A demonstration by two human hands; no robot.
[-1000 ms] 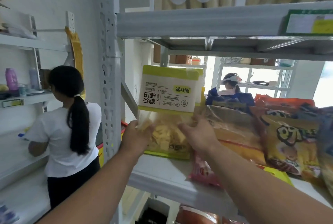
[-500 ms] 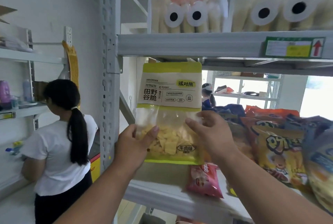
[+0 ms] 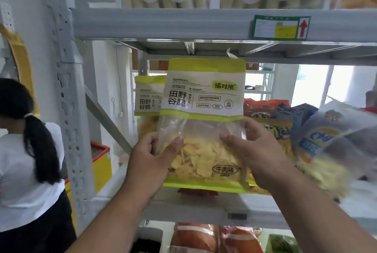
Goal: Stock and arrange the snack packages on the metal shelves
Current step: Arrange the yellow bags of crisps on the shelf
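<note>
Package: the green-and-white snack bag (image 3: 204, 122) is held upright at centre frame, over the front edge of the middle shelf (image 3: 204, 210).
Left hand (image 3: 151, 163): fingers clamped on the bag's lower left edge.
Right hand (image 3: 257, 150): fingers clamped on its right edge.
Placement: it would best be set upright, label forward, in front of the matching bag (image 3: 149, 95) at 10 o'clock.
Risk: leaning packets (image 3: 326, 140) at 3 o'clock should not be nudged.
</note>
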